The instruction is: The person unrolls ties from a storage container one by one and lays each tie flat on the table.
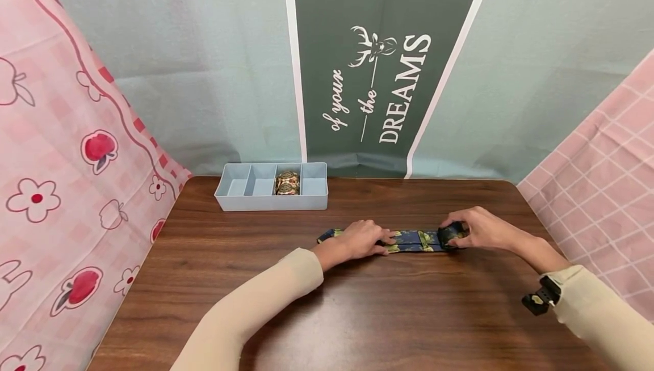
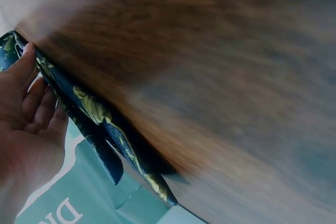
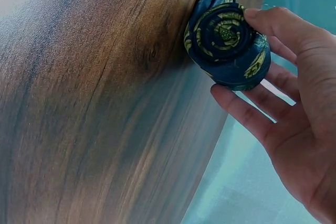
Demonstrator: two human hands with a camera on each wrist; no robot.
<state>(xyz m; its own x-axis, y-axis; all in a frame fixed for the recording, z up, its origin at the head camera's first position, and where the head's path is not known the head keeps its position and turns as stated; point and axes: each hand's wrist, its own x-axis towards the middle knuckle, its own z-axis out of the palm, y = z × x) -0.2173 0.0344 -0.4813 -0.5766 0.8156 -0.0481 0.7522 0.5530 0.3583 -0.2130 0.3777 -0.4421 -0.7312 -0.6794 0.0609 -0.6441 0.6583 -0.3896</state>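
A navy necktie (image 1: 407,240) with a yellow floral pattern lies lengthwise across the table, its right end wound into a coil. My right hand (image 1: 479,229) holds that coil, thumb on one side and fingers on the other; the right wrist view shows the spiral face of the rolled tie (image 3: 227,34). On the flat stretch to the left rests my left hand (image 1: 361,238), fingers spread over the fabric. In the left wrist view, the thumb and fingers of the left hand (image 2: 31,114) touch the tie, and its loose tail (image 2: 126,140) extends past them.
Behind to the left, a pale blue divided tray (image 1: 271,203) has a rolled patterned tie (image 1: 288,183) in one compartment. The wooden table (image 1: 388,314) backs onto a grey-green cloth (image 1: 245,76) with lettering. Pink cloths (image 1: 66,189) hang at both sides.
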